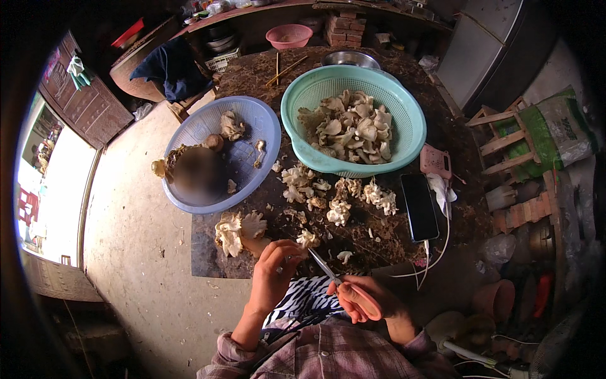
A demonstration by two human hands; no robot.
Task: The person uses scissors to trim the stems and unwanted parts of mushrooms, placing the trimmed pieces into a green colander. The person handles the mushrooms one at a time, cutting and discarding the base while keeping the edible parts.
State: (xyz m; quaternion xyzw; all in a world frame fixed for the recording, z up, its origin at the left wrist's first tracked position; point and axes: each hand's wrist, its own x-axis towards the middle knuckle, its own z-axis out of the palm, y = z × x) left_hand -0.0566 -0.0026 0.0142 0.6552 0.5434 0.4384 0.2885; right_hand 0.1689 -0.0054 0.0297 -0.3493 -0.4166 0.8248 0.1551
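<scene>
Between the fingertips of my left hand [278, 265] is a small pale oyster mushroom piece [307, 238], raised near the table's front edge. My right hand [362, 299] grips scissors [363, 301] with pink-orange handles, their blade tips close to that piece. A larger mushroom cluster [236, 232] lies left of my left hand. Several trimmed mushroom clumps [339, 213] and small scraps are spread on the dark marbled table [369, 258]. Behind them stands a turquoise plastic colander [412, 142] heaped with oyster mushrooms [355, 128]. A blue plastic basket [258, 175] at left holds a few mushrooms [232, 125] and a blurred dark patch.
At right lie a phone [420, 208] with a white charging cable [447, 232] and a pink case-like object [435, 161]. Chopsticks [286, 71] and a metal bowl [350, 58] are at the back. A wooden rack [506, 142] stands right of the table.
</scene>
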